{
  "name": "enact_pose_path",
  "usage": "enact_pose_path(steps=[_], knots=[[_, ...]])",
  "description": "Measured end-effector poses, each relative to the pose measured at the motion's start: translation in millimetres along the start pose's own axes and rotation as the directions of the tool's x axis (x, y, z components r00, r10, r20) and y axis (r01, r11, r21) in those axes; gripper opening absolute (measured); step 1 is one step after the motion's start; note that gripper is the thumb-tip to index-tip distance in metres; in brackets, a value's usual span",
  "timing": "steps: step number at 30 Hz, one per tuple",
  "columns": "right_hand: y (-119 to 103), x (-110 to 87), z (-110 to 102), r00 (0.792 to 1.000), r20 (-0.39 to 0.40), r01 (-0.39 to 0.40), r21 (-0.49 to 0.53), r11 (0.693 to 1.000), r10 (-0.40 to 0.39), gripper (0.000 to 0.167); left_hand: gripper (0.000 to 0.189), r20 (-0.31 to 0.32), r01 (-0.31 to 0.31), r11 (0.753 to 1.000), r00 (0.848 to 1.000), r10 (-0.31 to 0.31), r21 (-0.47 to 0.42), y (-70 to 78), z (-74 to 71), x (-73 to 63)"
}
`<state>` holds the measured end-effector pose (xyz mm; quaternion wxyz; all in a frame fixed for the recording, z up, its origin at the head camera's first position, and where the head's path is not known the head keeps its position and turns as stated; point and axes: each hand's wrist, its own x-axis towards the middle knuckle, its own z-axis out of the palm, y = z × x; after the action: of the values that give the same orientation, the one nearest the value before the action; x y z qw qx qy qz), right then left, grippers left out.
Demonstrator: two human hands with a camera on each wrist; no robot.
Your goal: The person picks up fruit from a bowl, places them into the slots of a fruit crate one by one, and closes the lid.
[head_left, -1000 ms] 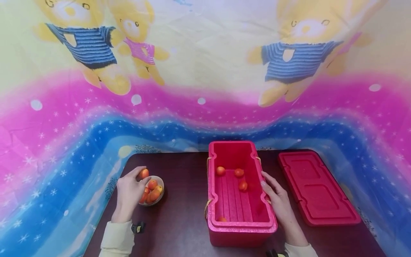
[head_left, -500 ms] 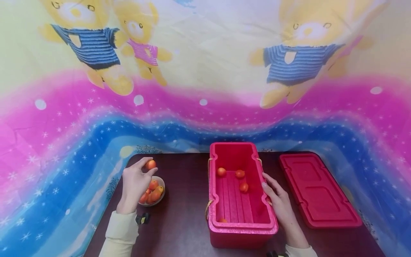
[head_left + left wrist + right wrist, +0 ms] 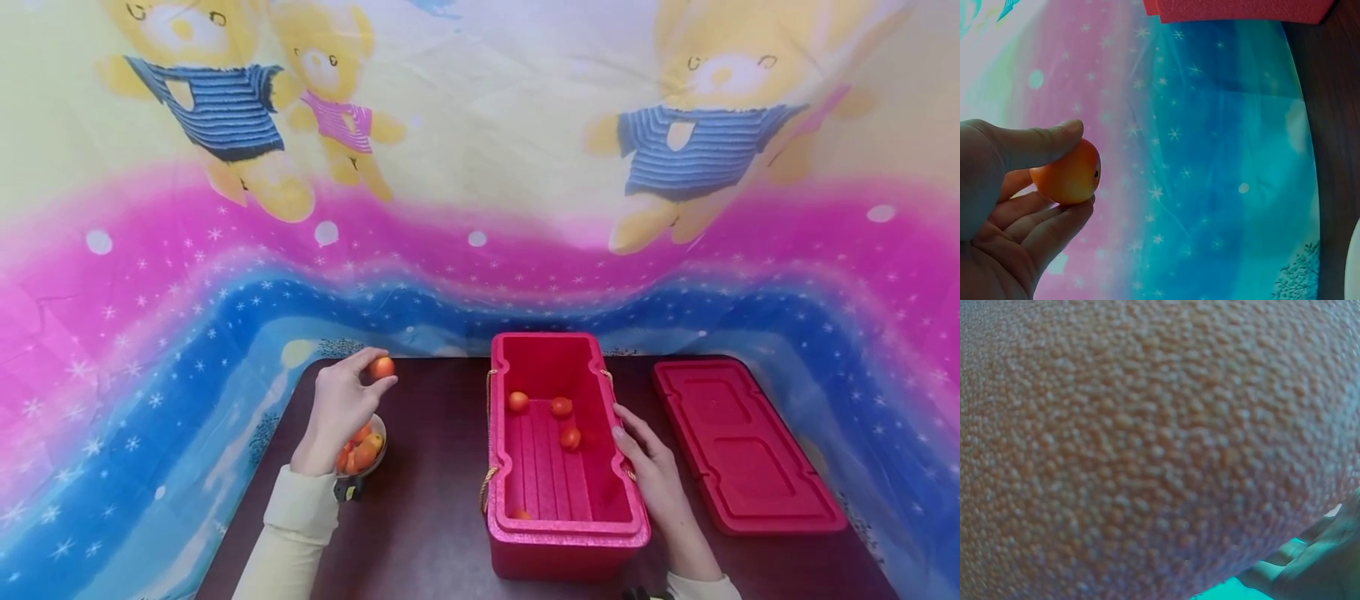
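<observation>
box (image 3: 566, 554) holds four fruits (image 3: 561, 407) while left grip (image 3: 337, 408) pinches one more fruit (image 3: 1067, 176).

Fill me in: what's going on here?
A person's left hand pinches an orange fruit in the air, clear of a bowl of similar fruits. The right hand rests against the side of an uncovered red box, where at least four more fruits lie, one partly hidden. A red lid lies on the table, to the box's right.
</observation>
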<state>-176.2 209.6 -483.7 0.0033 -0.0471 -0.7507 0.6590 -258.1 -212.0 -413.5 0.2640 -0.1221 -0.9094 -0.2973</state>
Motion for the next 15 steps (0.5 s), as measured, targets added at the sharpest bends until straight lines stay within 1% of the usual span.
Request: enact_pose_path(steps=[4, 12, 15], knots=[[-0.9, -0.2, -0.1, 1.0, 0.003, -0.002, 0.009, 1.0, 0.002, 0.056, 0.038, 0.017, -0.055, 0.998, 0.998, 0.055, 0.001, 7.5, 2.4, 6.4], [-0.7, 0.2, -0.1, 1.0, 0.005, -0.014, 0.008, 1.0, 0.014, 0.057, 0.039, 0.011, -0.097, 0.995, 0.995, 0.097, -0.008, 17.2, 5.0, 15.0], [-0.7, 0.0, -0.2, 1.0, 0.003, -0.013, 0.009, 1.0, 0.013, 0.057, 0.04, 0.012, -0.111, 0.993, 0.994, 0.112, -0.027, 20.5, 6.2, 17.4]])
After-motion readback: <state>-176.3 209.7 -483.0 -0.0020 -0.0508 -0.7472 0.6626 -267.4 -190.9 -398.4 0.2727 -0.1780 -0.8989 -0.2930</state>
